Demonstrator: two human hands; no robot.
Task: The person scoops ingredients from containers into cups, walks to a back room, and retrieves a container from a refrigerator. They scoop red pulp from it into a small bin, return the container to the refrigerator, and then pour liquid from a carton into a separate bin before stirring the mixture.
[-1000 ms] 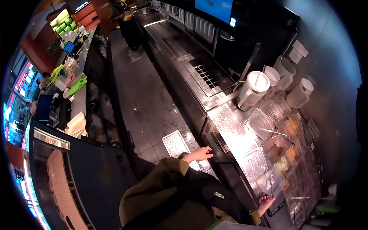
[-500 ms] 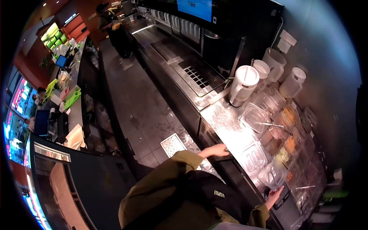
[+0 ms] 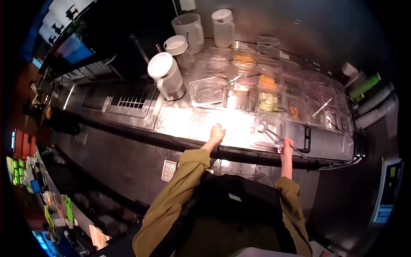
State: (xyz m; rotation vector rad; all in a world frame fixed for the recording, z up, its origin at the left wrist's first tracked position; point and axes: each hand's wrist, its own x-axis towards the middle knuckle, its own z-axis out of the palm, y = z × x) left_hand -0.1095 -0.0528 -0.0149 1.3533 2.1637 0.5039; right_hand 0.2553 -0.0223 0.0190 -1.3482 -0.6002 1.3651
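My left hand (image 3: 217, 133) is closed above the front of the brightly lit steel counter (image 3: 180, 122). Anything inside its curled fingers is hidden. At the counter's front edge, my right hand (image 3: 287, 147) grips the near right corner of a clear plastic container (image 3: 277, 122). Inside that container rests a ladle (image 3: 263, 127), its handle slanting out past my right hand. Behind it sits a tub of pale green pieces (image 3: 269, 103). A clear rectangular lid or tray (image 3: 208, 91) lies farther left, beyond my left hand.
White-lidded pitchers (image 3: 173, 83) stand at the back left, beside a drain grate (image 3: 130, 101). Several clear tubs with orange pieces (image 3: 267, 82) and other food fill the back right. Green stacked cups (image 3: 364, 87) stick out at the far right.
My view has swung right, toward the counter and tubs. My left hand now shows over the counter surface instead of its edge. My right hand is still at the clear container.
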